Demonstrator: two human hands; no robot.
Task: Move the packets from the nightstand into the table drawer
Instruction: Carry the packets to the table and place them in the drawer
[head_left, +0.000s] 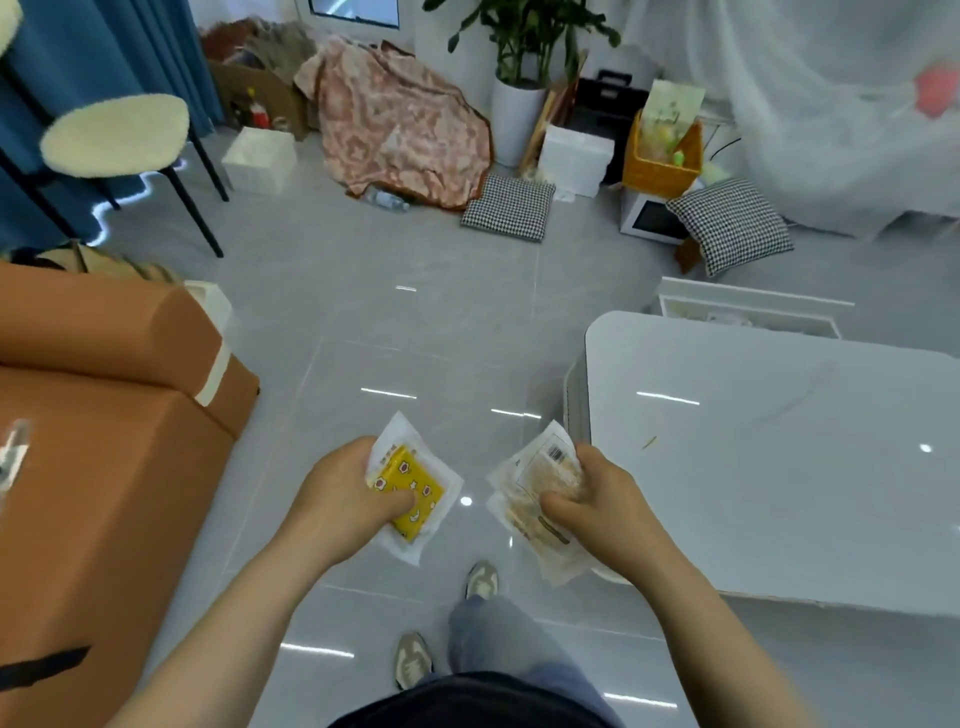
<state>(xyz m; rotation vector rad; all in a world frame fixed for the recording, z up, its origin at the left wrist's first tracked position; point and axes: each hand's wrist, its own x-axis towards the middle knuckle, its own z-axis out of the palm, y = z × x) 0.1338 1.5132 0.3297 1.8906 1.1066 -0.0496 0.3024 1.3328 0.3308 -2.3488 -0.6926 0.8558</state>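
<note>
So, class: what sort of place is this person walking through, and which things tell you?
Probably a lived-in home room, perhaps a living area: an orange sofa, a white table, checked cushions and a potted plant on the tiled floor.

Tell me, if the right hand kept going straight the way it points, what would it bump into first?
Probably nothing soon: the right hand points past the white table's left edge over bare floor. Depth is unclear.
</note>
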